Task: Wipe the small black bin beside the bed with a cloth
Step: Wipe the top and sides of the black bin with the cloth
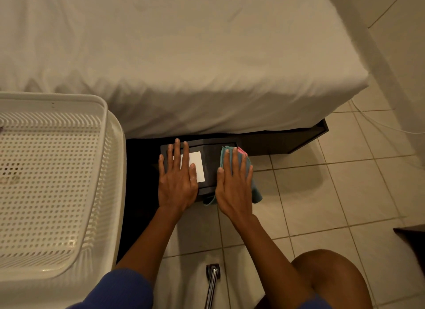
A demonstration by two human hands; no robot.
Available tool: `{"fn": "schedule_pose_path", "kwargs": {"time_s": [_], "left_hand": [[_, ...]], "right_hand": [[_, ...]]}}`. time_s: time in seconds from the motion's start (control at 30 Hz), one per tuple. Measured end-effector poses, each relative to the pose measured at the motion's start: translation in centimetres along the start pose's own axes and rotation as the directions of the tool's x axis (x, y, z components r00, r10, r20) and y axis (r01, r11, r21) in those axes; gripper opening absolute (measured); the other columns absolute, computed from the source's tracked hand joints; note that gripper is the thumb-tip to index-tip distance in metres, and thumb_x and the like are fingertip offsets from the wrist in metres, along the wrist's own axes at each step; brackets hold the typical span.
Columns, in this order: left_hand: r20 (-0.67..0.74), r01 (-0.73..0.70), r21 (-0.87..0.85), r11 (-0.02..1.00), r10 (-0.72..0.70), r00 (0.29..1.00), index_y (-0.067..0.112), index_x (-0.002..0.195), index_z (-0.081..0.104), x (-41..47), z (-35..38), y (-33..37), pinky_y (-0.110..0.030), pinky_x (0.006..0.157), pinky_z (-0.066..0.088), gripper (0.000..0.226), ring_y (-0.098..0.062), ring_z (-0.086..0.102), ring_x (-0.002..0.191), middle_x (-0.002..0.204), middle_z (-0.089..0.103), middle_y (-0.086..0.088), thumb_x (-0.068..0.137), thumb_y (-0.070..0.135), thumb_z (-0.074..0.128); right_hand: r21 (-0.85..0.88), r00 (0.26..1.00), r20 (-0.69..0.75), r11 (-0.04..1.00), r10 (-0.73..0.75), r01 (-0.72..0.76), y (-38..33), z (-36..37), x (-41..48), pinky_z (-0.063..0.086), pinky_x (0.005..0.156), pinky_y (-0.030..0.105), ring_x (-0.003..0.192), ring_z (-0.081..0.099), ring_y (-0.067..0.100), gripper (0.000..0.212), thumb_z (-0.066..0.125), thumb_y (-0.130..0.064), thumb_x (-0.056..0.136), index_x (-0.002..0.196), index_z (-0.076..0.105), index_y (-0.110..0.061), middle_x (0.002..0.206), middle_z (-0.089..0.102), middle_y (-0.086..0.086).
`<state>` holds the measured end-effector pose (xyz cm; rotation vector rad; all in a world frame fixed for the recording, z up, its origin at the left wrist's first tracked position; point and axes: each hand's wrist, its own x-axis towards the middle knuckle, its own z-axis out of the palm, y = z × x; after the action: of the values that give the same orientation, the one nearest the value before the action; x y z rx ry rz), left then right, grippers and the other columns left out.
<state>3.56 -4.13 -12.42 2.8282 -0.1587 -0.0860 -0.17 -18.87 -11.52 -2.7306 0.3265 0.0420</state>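
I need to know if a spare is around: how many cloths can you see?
1: a teal cloth with a pink edge, pressed under the right hand on the right side of the small black bin. Others may lie out of view.

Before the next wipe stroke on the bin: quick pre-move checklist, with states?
1. Cloth under right hand: ok, palm flat on it.
2. Cloth on black bin: ok, its right edge hangs off the side.
3. Left hand steadying bin: ok, flat on top.
4. White label clear of left hand: not ok, partly covered.
5. Bin clear of bed: cannot tell, back edge in shadow.
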Motion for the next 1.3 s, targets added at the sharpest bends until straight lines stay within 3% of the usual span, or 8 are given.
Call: {"fn": "schedule_pose_path", "kwargs": {"time_s": [0.1, 0.3, 0.53, 0.8, 0.9, 1.03, 1.1, 1.3], "left_hand": [[0.0, -0.012, 0.0, 1.0, 0.012, 1.0, 0.018, 0.157, -0.005, -0.2, 0.1, -0.1, -0.047, 0.124, 0.004, 0.063, -0.021, -0.005, 0.153, 0.166, -0.008, -0.005, 0.101, 0.039, 0.013], [-0.007, 0.005, -0.008, 1.0, -0.005, 1.0, 0.019, 0.157, -0.004, 0.1, 0.0, 0.0, -0.046, 0.124, 0.004, 0.062, -0.02, -0.004, 0.153, 0.166, -0.007, -0.005, 0.1, 0.039, 0.013], [-0.016, 0.001, -0.014, 1.0, -0.002, 1.0, 0.019, 0.157, -0.002, 0.0, 0.0, 0.0, -0.046, 0.124, 0.005, 0.061, -0.02, -0.002, 0.153, 0.166, -0.005, -0.005, 0.101, 0.038, 0.015], [0.001, -0.02, -0.001, 1.0, 0.02, 1.0, 0.019, 0.157, -0.002, 0.1, -0.1, -0.3, -0.046, 0.124, 0.004, 0.063, -0.021, -0.004, 0.153, 0.166, -0.006, -0.005, 0.1, 0.039, 0.017], [0.003, -0.033, 0.004, 0.999, 0.033, 0.999, 0.019, 0.157, -0.002, 0.2, -0.2, -0.5, -0.046, 0.124, 0.004, 0.063, -0.02, -0.004, 0.153, 0.166, -0.006, -0.004, 0.101, 0.038, 0.018], [-0.008, -0.055, -0.011, 0.998, 0.055, 0.998, 0.02, 0.157, 0.002, 0.2, -0.4, -0.6, -0.045, 0.124, 0.006, 0.061, -0.019, -0.001, 0.153, 0.166, -0.002, -0.003, 0.101, 0.037, 0.019], [0.0, -0.061, -0.012, 0.998, 0.061, 0.998, 0.02, 0.157, 0.001, 0.3, -0.4, -0.7, -0.045, 0.124, 0.006, 0.062, -0.019, -0.002, 0.153, 0.166, -0.004, -0.002, 0.101, 0.038, 0.02], [0.02, -0.058, -0.008, 0.998, 0.058, 0.998, 0.02, 0.157, 0.0, 0.4, -0.5, -0.6, -0.046, 0.125, 0.004, 0.063, -0.019, -0.005, 0.153, 0.166, -0.006, -0.003, 0.1, 0.041, 0.016]], "right_hand": [[-0.024, 0.999, 0.015, 0.999, -0.033, 0.033, -0.5, -0.3, 2.1, -0.004, 0.12, 0.047, 0.149, -0.008, 0.023, 0.061, 0.006, -0.044, 0.098, 0.153, -0.001, -0.019, 0.162, -0.001, 0.008], [-0.057, 0.99, 0.035, 0.989, -0.138, 0.139, -0.6, 0.0, 2.4, 0.003, 0.12, 0.048, 0.149, -0.003, 0.024, 0.06, 0.015, -0.038, 0.099, 0.154, 0.002, -0.018, 0.162, 0.002, 0.009], [0.041, 0.931, 0.136, 0.941, -0.339, 0.336, 1.5, -1.2, -2.9, -0.008, 0.12, 0.039, 0.149, -0.012, 0.016, 0.056, 0.017, -0.036, 0.102, 0.155, 0.0, -0.023, 0.163, -0.006, 0.0], [-0.009, 0.998, -0.002, 0.998, -0.062, 0.062, 0.1, -0.5, 3.5, 0.001, 0.121, 0.044, 0.149, -0.01, 0.019, 0.059, 0.016, -0.039, 0.101, 0.154, 0.0, -0.019, 0.162, -0.003, 0.005], [-0.039, 0.985, 0.025, 0.985, -0.17, 0.171, -0.8, -0.3, 3.6, 0.002, 0.121, 0.043, 0.149, -0.008, 0.018, 0.059, 0.02, -0.036, 0.101, 0.155, 0.001, -0.019, 0.163, -0.003, 0.005], [-0.009, 0.916, 0.147, 0.925, -0.374, 0.379, 0.4, -0.8, 0.5, 0.002, 0.121, 0.044, 0.149, -0.009, 0.016, 0.058, 0.022, -0.033, 0.102, 0.155, -0.001, -0.023, 0.163, -0.007, 0.001], [0.01, 0.896, 0.179, 0.911, -0.407, 0.413, 1.8, -1.2, -0.2, -0.001, 0.121, 0.041, 0.148, -0.012, 0.014, 0.057, 0.022, -0.033, 0.103, 0.154, -0.002, -0.025, 0.162, -0.01, -0.001], [-0.022, 0.99, 0.047, 0.991, -0.132, 0.133, 0.0, -0.6, 3.8, 0.002, 0.121, 0.042, 0.149, -0.009, 0.017, 0.06, 0.021, -0.036, 0.1, 0.154, -0.002, -0.023, 0.162, -0.003, 0.003]]}}
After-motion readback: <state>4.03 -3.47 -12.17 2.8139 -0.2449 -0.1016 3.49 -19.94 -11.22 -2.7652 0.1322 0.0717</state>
